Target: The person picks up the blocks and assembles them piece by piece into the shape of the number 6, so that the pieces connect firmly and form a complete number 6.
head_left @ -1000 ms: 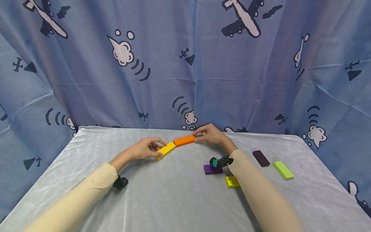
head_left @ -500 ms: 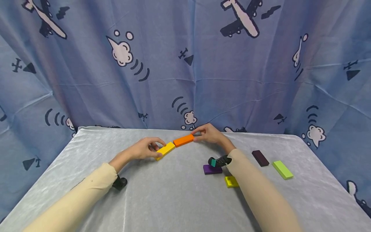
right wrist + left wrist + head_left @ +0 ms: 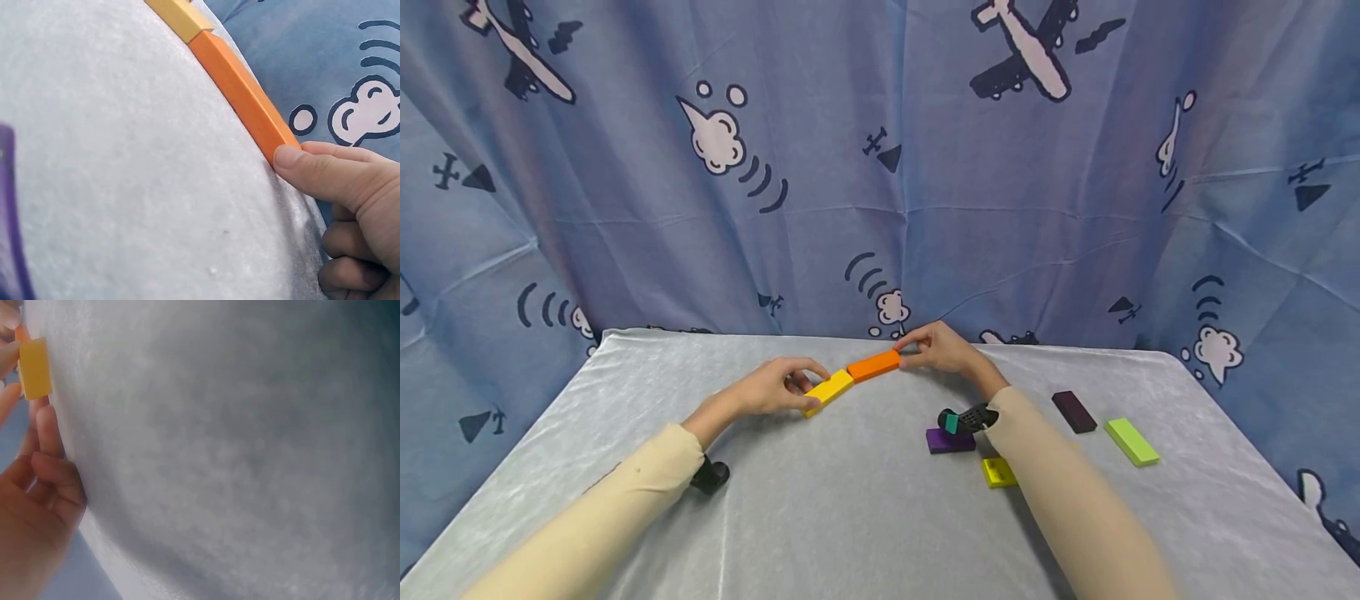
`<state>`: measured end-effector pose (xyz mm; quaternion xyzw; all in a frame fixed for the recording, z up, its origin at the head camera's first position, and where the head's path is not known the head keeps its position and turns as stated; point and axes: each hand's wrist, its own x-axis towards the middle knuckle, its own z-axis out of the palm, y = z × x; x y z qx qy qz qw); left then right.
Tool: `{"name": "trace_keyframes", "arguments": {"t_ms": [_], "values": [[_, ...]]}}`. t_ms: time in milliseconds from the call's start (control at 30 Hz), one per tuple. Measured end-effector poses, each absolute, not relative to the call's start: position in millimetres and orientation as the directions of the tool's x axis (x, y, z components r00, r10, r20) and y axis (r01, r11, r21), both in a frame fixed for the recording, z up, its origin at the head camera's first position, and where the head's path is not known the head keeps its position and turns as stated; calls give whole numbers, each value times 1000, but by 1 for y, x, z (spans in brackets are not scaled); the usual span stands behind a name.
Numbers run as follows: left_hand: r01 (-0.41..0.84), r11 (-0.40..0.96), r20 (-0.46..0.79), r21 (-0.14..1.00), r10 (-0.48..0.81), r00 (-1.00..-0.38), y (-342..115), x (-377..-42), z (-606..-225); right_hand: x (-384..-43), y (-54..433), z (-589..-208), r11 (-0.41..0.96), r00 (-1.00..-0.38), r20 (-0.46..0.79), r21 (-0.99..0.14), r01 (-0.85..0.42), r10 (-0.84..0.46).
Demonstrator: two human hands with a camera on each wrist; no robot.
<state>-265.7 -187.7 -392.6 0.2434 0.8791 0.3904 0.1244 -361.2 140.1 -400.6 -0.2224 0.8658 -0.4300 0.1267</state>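
Two flat rectangular blocks lie end to end near the far side of the table: a golden-yellow block [image 3: 829, 392] on the left and an orange block [image 3: 874, 366] on the right. Their ends meet at a slight angle. My left hand [image 3: 772, 386] pinches the golden-yellow block between thumb and fingers. With thumb and forefinger, my right hand [image 3: 942, 348] grips the right end of the orange block. The right wrist view shows the thumb on the orange block [image 3: 244, 94] and the other fingers curled under. In the left wrist view the golden-yellow block [image 3: 35, 369] appears end-on.
A purple block [image 3: 950, 441] and a bright yellow block [image 3: 998, 472], partly behind the right sleeve, lie below the right wrist. Further right are a dark brown block [image 3: 1074, 412] and a lime-green block [image 3: 1132, 442]. A blue patterned curtain [image 3: 820, 167] hangs behind the table.
The orange block and my right hand have shifted very slightly to the left, against the golden-yellow block. My left hand stays in place.
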Motion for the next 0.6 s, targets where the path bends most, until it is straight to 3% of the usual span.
{"name": "trace_keyframes", "arguments": {"t_ms": [267, 600], "values": [[318, 583, -38, 748, 516, -856, -186, -266, -393, -358, 156, -395, 528, -868, 37, -780, -335, -496], [322, 575, -34, 752, 522, -852, -187, -266, -394, -346, 176, -386, 489, -889, 79, -811, -321, -452]]}}
